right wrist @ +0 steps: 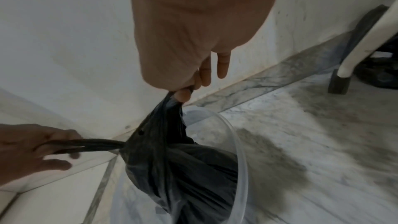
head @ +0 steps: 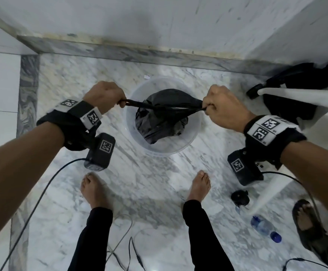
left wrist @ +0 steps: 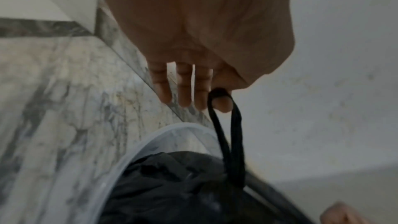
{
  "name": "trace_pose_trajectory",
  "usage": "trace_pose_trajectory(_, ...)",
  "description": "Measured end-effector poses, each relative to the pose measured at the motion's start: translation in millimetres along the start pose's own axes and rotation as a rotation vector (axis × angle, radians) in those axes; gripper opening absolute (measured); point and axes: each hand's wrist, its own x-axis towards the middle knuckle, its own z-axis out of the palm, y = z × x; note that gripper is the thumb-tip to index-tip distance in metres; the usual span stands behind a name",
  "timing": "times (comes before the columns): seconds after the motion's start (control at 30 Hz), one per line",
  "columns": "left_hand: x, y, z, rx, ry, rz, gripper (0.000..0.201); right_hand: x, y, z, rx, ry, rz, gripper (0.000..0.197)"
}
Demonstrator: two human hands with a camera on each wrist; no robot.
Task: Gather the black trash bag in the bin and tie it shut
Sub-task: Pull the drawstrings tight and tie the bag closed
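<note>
A black trash bag sits bunched inside a clear round plastic bin on the marble floor. Two twisted strands of the bag stretch sideways above the bin. My left hand holds the left strand, looped over its forefinger and pinned by the thumb. My right hand pinches the right strand between thumb and fingers. In the right wrist view the left hand pulls its strand away from a gathered neck. The bin's rim shows below the left hand.
White walls with a grey marble skirting stand just behind the bin. A white plastic chair with dark cloth is at right. A water bottle, a black cap, cables and another person's sandalled foot lie on the floor near my bare feet.
</note>
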Motion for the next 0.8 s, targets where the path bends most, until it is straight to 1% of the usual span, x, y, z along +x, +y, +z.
trace_pose_trajectory(0.03, -0.3, 4.2, -1.5, -0.140, -0.024, -0.048, 0.022, -2.8, -1.8, -6.5, 0.048, 0.025, -0.046, 0.018)
trace_pose_trajectory(0.1, -0.9, 12.7, -0.4, -0.461, -0.025, -0.151, 0.030, -7.2, -12.4, -18.7, 0.099, 0.008, -0.151, 0.011)
trace_pose_trajectory(0.13, -1.2, 16.7, 1.5, -0.616, -0.008, -0.181, 0.035, -7.1, -21.2, -23.7, 0.099, -0.012, -0.207, 0.013)
trace_pose_trajectory(0.17, -1.3, 20.1, 3.8, -0.738, 0.008, -0.195, 0.033, -5.2, -30.6, -26.0, 0.103, -0.020, -0.261, 0.018)
trace_pose_trajectory(0.2, -2.2, 23.4, 6.4, -0.830, 0.018, -0.203, 0.029, -1.6, -39.8, -25.2, 0.123, -0.019, -0.312, 0.024)
trace_pose_trajectory(0.27, -4.6, 29.1, 9.8, -0.941, 0.017, -0.205, 0.024, 4.8, -58.3, -18.5, 0.204, 0.001, -0.391, 0.036)
trace_pose_trajectory(0.3, -5.2, 31.3, 10.8, -0.970, 0.013, -0.204, 0.022, 8.4, -66.2, -13.2, 0.245, 0.012, -0.406, 0.041)
trace_pose_trajectory(0.37, -4.3, 33.8, 12.4, -1.016, -0.007, -0.199, 0.019, 12.0, -78.3, -3.5, 0.350, -0.018, -0.379, 0.047)
trace_pose_trajectory(0.4, -3.5, 33.3, 13.0, -1.033, -0.027, -0.193, 0.021, 12.2, -81.2, 0.7, 0.427, -0.039, -0.346, 0.048)
trace_pose_trajectory(0.43, -2.3, 31.1, 13.4, -1.045, -0.049, -0.195, 0.027, 12.7, -81.5, 3.9, 0.553, -0.046, -0.288, 0.050)
trace_pose_trajectory(0.47, -0.6, 27.5, 14.3, -1.058, -0.069, -0.202, 0.033, 13.3, -79.0, 5.9, 0.742, -0.027, -0.183, 0.050)
trace_pose_trajectory(0.57, 6.0, 14.0, 22.1, -1.138, -0.119, -0.262, 0.052, 19.8, -58.9, 7.9, 1.399, 0.120, 0.298, 0.048)
trace_pose_trajectory(0.6, 7.8, 9.3, 26.3, -1.195, -0.127, -0.278, 0.054, 20.9, -51.1, 10.3, 1.563, 0.145, 0.435, 0.048)
trace_pose_trajectory(0.63, 9.5, 4.6, 31.1, -1.262, -0.120, -0.290, 0.054, 20.9, -45.1, 14.2, 1.698, 0.177, 0.538, 0.048)
trace_pose_trajectory(0.7, 13.3, -3.9, 40.2, -1.379, -0.084, -0.317, 0.053, 17.5, -37.1, 24.7, 1.912, 0.266, 0.655, 0.045)
trace_pose_trajectory(0.8, 16.3, -14.5, 49.9, -1.468, -0.024, -0.359, 0.049, 8.8, -34.6, 46.6, 2.165, 0.353, 0.711, 0.044)
